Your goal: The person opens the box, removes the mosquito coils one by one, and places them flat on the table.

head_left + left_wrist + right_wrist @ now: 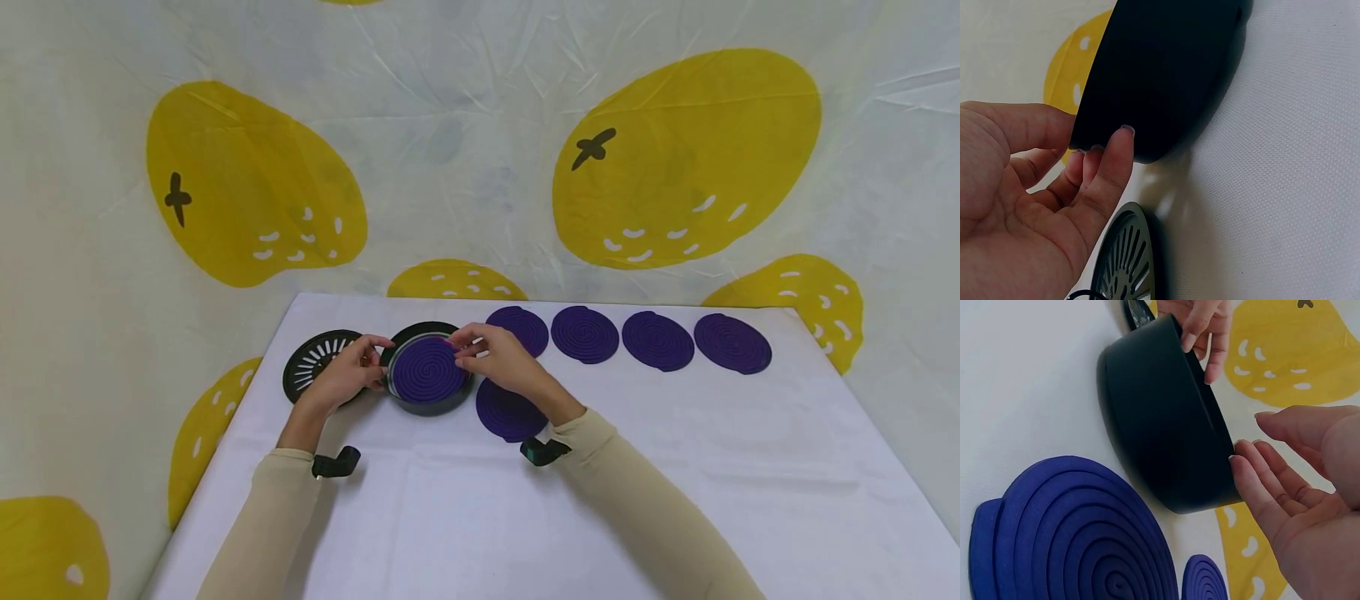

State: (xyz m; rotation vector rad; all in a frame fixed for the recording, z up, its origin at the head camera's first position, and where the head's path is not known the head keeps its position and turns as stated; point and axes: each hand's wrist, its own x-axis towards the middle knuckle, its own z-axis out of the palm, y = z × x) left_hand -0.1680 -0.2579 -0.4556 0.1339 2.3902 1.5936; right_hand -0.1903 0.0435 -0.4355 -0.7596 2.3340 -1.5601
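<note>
A round dark coil holder stands on the white table, with a purple spiral mosquito coil lying in its mouth. My left hand pinches the holder's rim on the left, thumb at the edge and fingers against the outer wall. On the other side, my right hand has its fingertips right at the rim, the thumb standing apart from the fingers. The coil is hidden inside the holder in both wrist views. A dark slotted lid lies left of the holder, partly covered by the left hand.
Several more purple coils lie in a row along the back right of the table. Another coil is under the right forearm. A cloth with yellow fruit prints hangs behind the table's back edge.
</note>
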